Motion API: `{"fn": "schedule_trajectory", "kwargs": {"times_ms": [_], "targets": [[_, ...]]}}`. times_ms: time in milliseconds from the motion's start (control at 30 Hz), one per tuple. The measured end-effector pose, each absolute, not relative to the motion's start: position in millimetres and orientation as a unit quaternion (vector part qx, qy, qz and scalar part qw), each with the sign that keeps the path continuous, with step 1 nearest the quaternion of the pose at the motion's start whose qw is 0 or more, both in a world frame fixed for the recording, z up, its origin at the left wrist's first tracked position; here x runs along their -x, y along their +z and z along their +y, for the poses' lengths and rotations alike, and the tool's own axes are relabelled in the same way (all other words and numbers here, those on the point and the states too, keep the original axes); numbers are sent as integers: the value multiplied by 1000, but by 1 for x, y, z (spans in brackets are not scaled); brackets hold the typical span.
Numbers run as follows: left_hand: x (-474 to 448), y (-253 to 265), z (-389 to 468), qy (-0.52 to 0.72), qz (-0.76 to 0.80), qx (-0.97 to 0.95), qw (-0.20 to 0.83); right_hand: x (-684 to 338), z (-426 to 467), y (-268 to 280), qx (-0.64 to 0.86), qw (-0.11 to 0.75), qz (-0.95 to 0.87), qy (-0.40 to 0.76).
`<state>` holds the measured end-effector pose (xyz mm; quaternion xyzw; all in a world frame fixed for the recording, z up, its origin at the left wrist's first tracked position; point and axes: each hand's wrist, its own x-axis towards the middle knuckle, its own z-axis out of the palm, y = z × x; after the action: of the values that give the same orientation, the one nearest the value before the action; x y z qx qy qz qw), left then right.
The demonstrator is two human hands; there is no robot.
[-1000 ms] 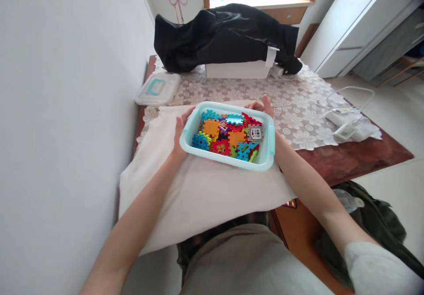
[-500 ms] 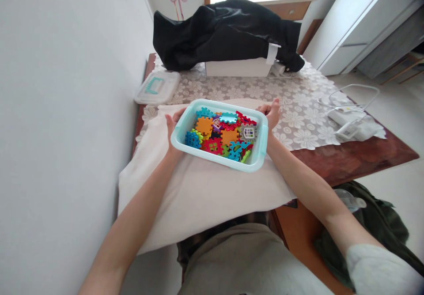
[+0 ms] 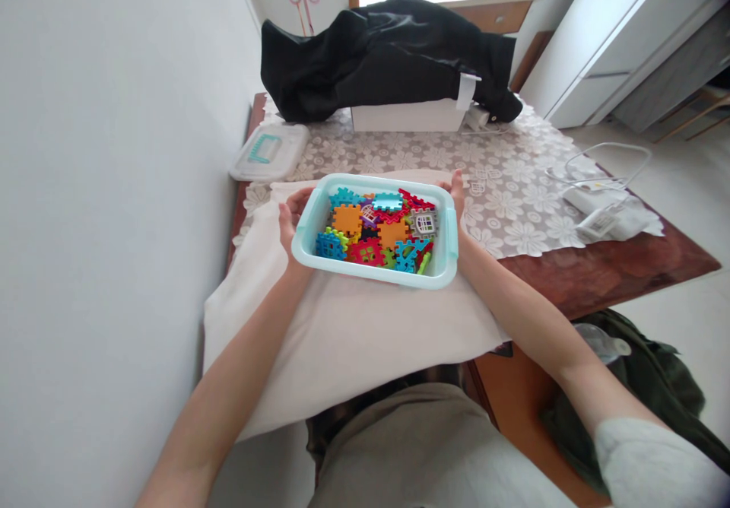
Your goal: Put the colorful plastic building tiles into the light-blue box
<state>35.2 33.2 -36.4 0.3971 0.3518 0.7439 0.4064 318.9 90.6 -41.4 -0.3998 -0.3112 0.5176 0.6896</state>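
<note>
At the centre of the frame both hands hold the tub (image 3: 373, 274) of colourful blocks (image 3: 376, 230) above the white cloth (image 3: 353, 333). The left hand (image 3: 292, 223) grips its left end, the right hand (image 3: 458, 192) its right end, fingers closed around the rim. The lid (image 3: 263, 152) lies upper left.

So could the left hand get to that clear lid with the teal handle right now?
Probably not at once: the left hand grips the bin of blocks. The lid lies beyond it with nothing between.

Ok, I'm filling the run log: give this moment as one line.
left hand: holds bin's left end | right hand: holds right end | bin: blocks inside, over white cloth
</note>
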Motion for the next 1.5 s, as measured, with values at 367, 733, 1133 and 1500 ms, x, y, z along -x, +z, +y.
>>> {"fn": "schedule_trajectory", "kwargs": {"times_ms": [367,733,1133,1500], "targets": [[-45,-35,28,799,358,-358,324,-319,100,-57,444,711,-378,394],[-9,-41,44,753,406,-386,346,-337,101,-66,350,597,-660,292],[55,-23,37,461,401,-780,134,-363,107,-56,237,528,-799,163],[48,-25,34,558,411,-700,170,-367,106,-62,338,524,-758,190]]}}
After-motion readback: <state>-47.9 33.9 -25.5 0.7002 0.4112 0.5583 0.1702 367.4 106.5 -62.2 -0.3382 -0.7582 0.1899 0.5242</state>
